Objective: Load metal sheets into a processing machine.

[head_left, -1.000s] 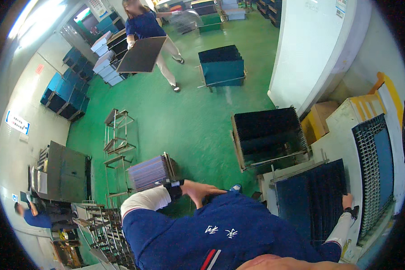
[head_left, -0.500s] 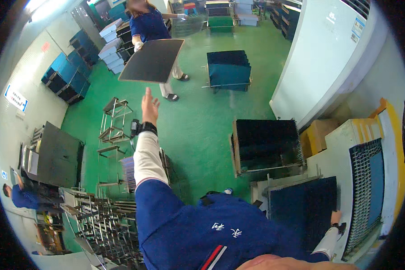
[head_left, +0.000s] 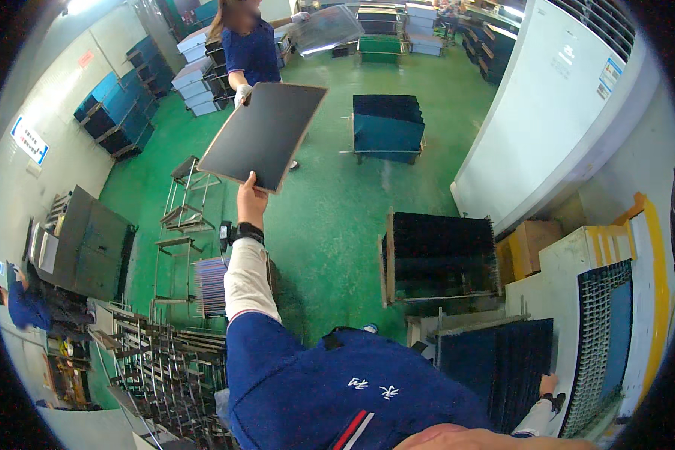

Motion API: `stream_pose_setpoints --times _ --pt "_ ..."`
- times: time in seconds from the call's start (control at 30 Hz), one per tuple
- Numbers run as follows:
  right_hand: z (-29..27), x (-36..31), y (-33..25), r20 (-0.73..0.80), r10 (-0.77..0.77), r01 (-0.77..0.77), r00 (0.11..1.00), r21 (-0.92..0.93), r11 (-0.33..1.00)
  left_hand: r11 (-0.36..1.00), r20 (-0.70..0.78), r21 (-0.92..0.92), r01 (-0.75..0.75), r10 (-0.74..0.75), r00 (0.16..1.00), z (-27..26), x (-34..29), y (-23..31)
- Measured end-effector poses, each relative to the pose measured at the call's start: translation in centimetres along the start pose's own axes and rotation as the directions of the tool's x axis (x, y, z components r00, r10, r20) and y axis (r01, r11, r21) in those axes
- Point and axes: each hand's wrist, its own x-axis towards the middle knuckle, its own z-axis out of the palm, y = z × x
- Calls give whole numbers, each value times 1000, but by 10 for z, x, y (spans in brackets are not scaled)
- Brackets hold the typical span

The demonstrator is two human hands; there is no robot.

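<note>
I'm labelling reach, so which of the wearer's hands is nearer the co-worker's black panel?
Left: the left hand grips the near edge of the black panel; the right hand is well away, at the dark blue panels.

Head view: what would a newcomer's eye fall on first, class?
First, the dark rectangular panel with a pale edge, upper left of centre, between the person's bare left hand at its near edge and a co-worker's white-gloved hand at a far corner. Then the glossy green floor across the middle, and the tall white unit at upper right.
</note>
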Motion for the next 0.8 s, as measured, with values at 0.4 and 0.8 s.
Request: stream_pose_setpoints --times 0.4,0.8 --pt "1 4 27 37 -115 120 993 -202 972 982 64 120 146 -155 986 -9 -121 -12" --pt "-2 -7 19 -16 -166 160 986 -202 966 979 292 62 194 -203 935 26 -170 -33"
